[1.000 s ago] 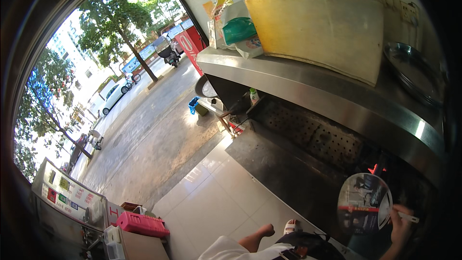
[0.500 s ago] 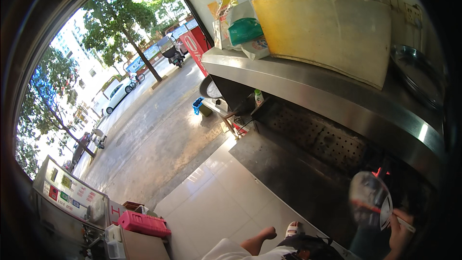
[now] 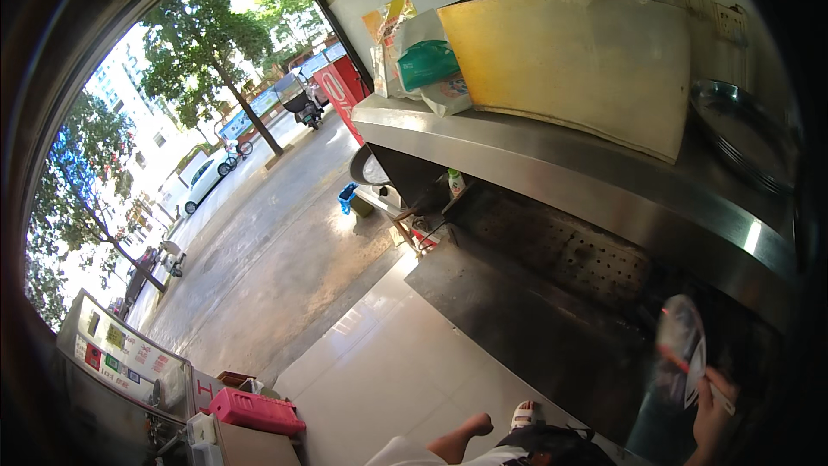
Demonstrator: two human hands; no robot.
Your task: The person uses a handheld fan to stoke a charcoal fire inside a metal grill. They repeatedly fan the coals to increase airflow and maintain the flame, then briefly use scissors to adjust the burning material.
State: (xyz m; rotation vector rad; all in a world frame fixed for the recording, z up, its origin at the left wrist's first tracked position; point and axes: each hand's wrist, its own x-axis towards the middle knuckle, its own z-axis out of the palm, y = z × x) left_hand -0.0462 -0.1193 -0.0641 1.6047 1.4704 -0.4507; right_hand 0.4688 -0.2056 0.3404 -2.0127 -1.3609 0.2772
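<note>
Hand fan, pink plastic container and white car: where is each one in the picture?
Hand fan (image 3: 680, 343): head view, on its blurred blade.
Pink plastic container (image 3: 256, 412): head view, on its long body.
White car (image 3: 206, 180): head view, on its bodywork.

Hand fan (image 3: 680, 341) shifted right, turned narrower than 1 s ago; blurred, seemingly near edge-on.

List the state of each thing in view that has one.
Hand fan: held up, turned partly edge-on, blurred.
Right hand: closed on the fan's handle.
Round metal trays: stacked.
Yellowed panel: standing on the steel ledge.
Small bottle: upright, green-capped.
White sandal: worn on a foot.
</note>
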